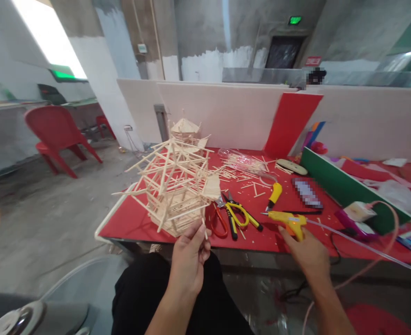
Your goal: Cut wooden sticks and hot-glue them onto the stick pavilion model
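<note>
My left hand (188, 255) is closed on the base of a tiered tower model (175, 186) built of thin wooden sticks, holding it tilted over the near left corner of the red table (122, 223). My right hand (306, 251) grips the handle of a yellow hot glue gun (289, 221), whose nozzle points left, apart from the model. A clear glue stick (366, 246) runs out from the gun's back to the right.
Red-handled scissors (219, 218), yellow pliers (238, 216), a yellow-handled knife (274, 195) and loose sticks (250, 179) lie on the table. A green board (338, 186), a red board (289, 123) and white partitions stand behind. A red chair (57, 135) is on the left floor.
</note>
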A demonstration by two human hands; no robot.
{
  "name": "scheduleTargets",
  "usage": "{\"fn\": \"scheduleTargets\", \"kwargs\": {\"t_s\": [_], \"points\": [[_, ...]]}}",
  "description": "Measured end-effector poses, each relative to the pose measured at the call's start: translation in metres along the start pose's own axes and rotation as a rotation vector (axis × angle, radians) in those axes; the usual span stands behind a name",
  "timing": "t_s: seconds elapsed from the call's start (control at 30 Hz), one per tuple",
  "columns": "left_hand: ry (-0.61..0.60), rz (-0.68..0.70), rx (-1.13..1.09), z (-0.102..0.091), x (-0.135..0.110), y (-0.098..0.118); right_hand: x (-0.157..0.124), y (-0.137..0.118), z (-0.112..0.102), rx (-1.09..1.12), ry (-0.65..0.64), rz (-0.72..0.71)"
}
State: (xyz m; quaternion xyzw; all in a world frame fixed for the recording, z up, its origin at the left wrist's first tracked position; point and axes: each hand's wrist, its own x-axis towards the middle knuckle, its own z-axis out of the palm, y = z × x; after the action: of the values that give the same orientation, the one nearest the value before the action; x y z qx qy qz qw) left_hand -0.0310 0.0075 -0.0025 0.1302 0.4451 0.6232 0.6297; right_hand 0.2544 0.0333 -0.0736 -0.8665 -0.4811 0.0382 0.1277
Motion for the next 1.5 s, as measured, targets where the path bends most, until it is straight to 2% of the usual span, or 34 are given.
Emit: {"fn": "scheduleTargets", "kwargs": {"t_s": [0.13,0.2,0.27,0.33,0.4,0.47,0.57,0.67,0.77,0.87,0.93,1.03,1.17,1.23,1.3,1.4,1.5], "points": [[-0.054,-0.08,0.027,0.0,-0.004,-0.011,0.01,0.001,-0.002,-0.076,0.034,-0.007],[-0.039,-0.075,0.008,0.002,0.0,-0.014,0.008,-0.005,-0.007,-0.121,0.133,-0.041],[-0.01,-0.065,-0.028,0.005,0.004,-0.016,0.002,-0.02,-0.012,-0.093,0.287,-0.179],[0.004,-0.076,-0.064,0.007,0.008,-0.019,-0.009,-0.045,-0.014,0.069,0.361,-0.416],[0.006,-0.105,-0.096,0.009,0.009,-0.021,-0.022,-0.079,-0.01,0.228,0.247,-0.648],[0.011,-0.134,-0.131,0.009,0.008,-0.021,-0.032,-0.113,-0.004,0.18,0.094,-0.749],[0.019,-0.142,-0.176,0.004,0.005,-0.017,-0.036,-0.152,0.003,-0.014,-0.112,-0.693],[0.03,-0.132,-0.2,-0.004,0.004,-0.012,-0.029,-0.169,0.005,-0.043,-0.173,-0.633],[0.028,-0.134,-0.221,-0.009,0.003,-0.011,-0.016,-0.169,-0.001,-0.018,-0.199,-0.609],[0.013,-0.168,-0.251,-0.013,0.004,-0.012,-0.009,-0.156,-0.01,0.025,-0.186,-0.574],[0.005,-0.189,-0.279,-0.014,0.004,-0.013,-0.013,-0.138,-0.013,0.104,-0.117,-0.518],[-0.023,-0.179,-0.294,-0.015,0.007,-0.015,-0.035,-0.1,-0.009,0.336,-0.014,-0.407],[-0.061,-0.172,-0.272,-0.015,0.01,-0.02,-0.072,-0.054,0.004,0.531,-0.259,-0.374],[-0.066,-0.171,-0.253,-0.014,0.011,-0.024,-0.085,-0.044,0.008,0.629,-0.299,-0.34],[-0.083,-0.166,-0.224,-0.013,0.011,-0.028,-0.092,-0.045,0.007,0.793,-0.267,-0.265],[-0.113,-0.14,-0.178,-0.011,0.012,-0.032,-0.097,-0.062,-0.001,1.077,-0.282,-0.161],[-0.11,-0.067,-0.106,-0.006,0.012,-0.032,-0.101,-0.083,-0.007,1.223,-0.341,-0.157]]}}
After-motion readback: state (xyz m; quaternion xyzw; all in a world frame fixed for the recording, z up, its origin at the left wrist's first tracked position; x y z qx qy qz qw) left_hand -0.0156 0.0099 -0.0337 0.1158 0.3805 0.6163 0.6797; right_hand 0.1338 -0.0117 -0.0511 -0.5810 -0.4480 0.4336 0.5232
